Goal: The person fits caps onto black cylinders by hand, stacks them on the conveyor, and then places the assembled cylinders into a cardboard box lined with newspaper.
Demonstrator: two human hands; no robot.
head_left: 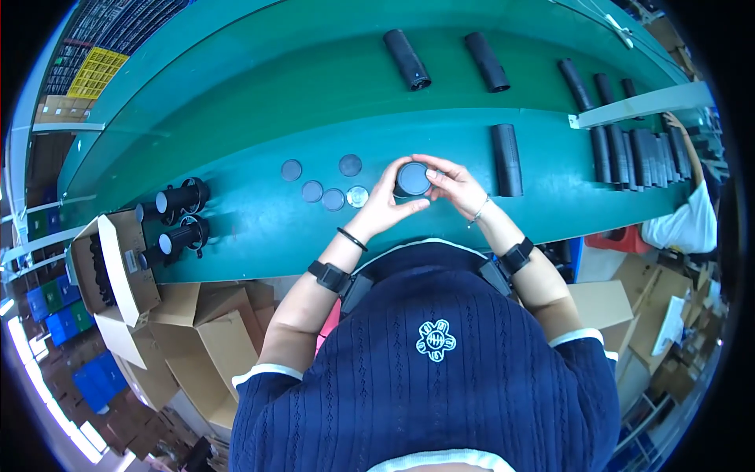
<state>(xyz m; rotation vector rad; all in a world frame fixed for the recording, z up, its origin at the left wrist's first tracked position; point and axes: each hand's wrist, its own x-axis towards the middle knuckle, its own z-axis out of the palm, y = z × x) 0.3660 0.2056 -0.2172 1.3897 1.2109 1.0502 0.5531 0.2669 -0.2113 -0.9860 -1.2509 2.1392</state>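
Above the table in front of me, a black tube is held end-on, with a round dark grey cap (413, 179) facing up at its end. My left hand (383, 203) is wrapped round its left side, thumb reaching below it. Fingers of my right hand (458, 189) close on the right rim, the thumb pressing at the cap's edge. Most of the tube's length is hidden behind the cap and hands. Just left of my left hand lie several dark discs (312, 191) and one shiny, clear-looking disc (357, 197).
A black tube (507, 160) lies to my right, beyond it a row of tubes (641, 157). More tubes (407, 60) rest on the green belt behind. Black cylinders with brackets (182, 236) and an open carton (130, 267) are at left. A co-worker's arm (688, 149) reaches in at far right.
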